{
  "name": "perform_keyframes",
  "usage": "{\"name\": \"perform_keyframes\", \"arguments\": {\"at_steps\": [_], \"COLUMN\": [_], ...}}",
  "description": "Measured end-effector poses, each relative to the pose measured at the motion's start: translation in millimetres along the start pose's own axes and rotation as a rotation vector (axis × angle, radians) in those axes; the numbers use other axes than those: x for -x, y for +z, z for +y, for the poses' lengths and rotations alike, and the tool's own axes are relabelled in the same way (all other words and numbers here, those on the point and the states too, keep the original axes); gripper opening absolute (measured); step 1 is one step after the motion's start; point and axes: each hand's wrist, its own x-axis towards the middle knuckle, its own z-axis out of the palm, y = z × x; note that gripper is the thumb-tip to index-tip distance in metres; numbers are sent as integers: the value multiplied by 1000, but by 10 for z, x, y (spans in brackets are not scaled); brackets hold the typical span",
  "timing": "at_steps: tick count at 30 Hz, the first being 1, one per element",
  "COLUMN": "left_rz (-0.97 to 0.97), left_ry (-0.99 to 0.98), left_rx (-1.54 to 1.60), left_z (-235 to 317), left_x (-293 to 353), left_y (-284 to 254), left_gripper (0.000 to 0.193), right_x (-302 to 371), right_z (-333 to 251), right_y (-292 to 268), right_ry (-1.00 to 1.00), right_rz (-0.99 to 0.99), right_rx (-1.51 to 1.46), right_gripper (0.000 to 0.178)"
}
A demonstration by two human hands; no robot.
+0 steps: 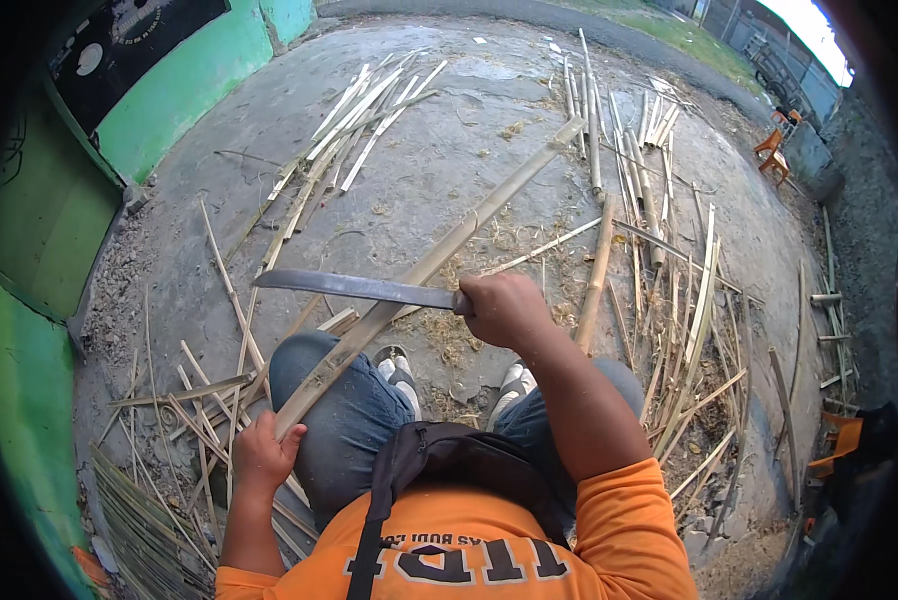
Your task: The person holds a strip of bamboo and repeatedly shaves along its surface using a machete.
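Observation:
My right hand [509, 310] is closed round the handle of a machete [354, 287], its long blade pointing left. The blade lies across a long split bamboo strip [439, 250], which slants from my left knee up to the far right. Closed on the near end of that strip is my left hand [265, 452], thumb on top, beside my left thigh. The strip passes over my bent left leg. Whether the blade's edge presses into the bamboo or only rests on it, I cannot tell.
Cut bamboo strips [369, 110] lie far left, and more bamboo poles and strips [659, 200] spread along the right. Thin slivers [149, 520] pile up near left. Shavings [459, 350] litter the ground between my feet. A green wall [189, 90] borders the left; orange chairs [774, 145] stand far right.

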Motion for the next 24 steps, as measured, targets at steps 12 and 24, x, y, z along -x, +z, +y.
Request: {"name": "perform_keyframes", "arguments": {"at_steps": [12,24], "left_rz": [13,-15], "left_ry": [-3,-13], "left_rx": [41,18], "left_z": [-72,-231], "left_x": [-68,-2], "left_y": [143,271], "left_gripper": [63,66], "right_x": [-223,-430], "right_z": [1043,961], "right_y": [-41,142], "right_ry": [409,-18], "right_rz": [142,65], "right_rx": [-23,-33], "right_gripper": [14,12]}}
